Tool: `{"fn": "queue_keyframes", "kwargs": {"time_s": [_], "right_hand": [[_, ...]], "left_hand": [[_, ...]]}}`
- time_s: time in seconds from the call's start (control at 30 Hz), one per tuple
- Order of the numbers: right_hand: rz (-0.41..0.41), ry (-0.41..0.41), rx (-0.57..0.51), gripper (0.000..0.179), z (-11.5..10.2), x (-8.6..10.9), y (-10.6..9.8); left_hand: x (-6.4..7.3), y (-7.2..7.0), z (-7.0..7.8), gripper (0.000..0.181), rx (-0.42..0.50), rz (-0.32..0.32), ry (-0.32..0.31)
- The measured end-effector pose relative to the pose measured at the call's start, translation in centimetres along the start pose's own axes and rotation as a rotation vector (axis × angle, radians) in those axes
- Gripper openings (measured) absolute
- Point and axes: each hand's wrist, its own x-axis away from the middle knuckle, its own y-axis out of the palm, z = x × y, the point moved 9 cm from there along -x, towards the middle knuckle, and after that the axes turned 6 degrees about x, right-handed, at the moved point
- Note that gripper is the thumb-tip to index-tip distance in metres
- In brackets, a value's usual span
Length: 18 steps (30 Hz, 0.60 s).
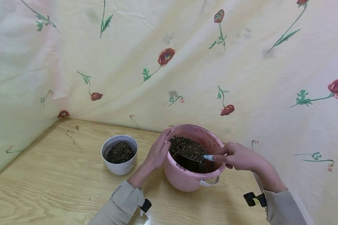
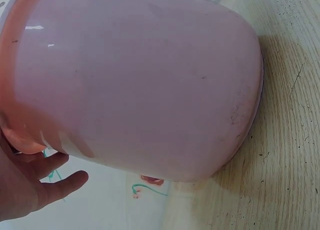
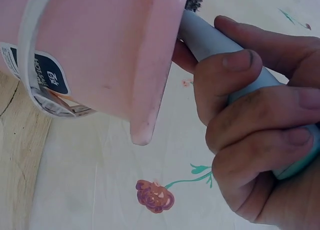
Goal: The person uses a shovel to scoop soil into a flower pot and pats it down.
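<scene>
- Head view: pink bucket (image 1: 183, 182) stands upright on the wooden table (image 1: 59, 190), dark soil (image 1: 178, 144) inside it, smudges of dirt on its rim.
- Right hand (image 1: 239, 156): fingers curled round the pale blue handle (image 3: 205, 38) of a scoop (image 1: 209, 157), at the bucket's right side.
- Scoop position relative to those fingers: handle runs through the grip, blade lies beyond the fingertips, inside the bucket, heaped with soil. Whether the blade touches the soil below, I cannot tell.
- Right wrist view: the curled fingers (image 3: 227, 68) lie one beside another along the handle, just outside the rim; the bucket's white bail (image 3: 37, 85) hangs by a dark label (image 3: 47, 75).
- Left hand (image 1: 157, 153): holds the bucket's left rim, thumb on the edge. Left wrist view shows two fingers spread apart below the rim, the lower one clear of the wall.
- White pot (image 1: 120, 169), also containing soil, stands left of the left hand, apart from the bucket.
- Dark crumbs (image 1: 77, 127) lie on the table; flowered cloth (image 1: 124, 72) hangs behind everything.
</scene>
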Motion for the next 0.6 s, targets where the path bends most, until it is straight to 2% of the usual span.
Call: {"fn": "queue_keyframes", "kwargs": {"time_s": [0.17, 0.4, 0.6], "right_hand": [[0.087, -0.052, 0.012, 0.027, -0.4, 0.6, 0.0], [0.203, -0.098, -0.022, 0.024, -0.7, 1.6, 0.6], [0.293, -0.099, -0.047, 0.023, -1.0, 2.4, 0.9]], "left_hand": [[0.0, 0.0, -0.1, 0.051, 0.019, 0.001, 0.010], [0.0, 0.0, -0.2, 0.052, 0.017, 0.003, 0.020], [0.0, 0.0, -0.2, 0.052, 0.021, 0.005, 0.020]]}}
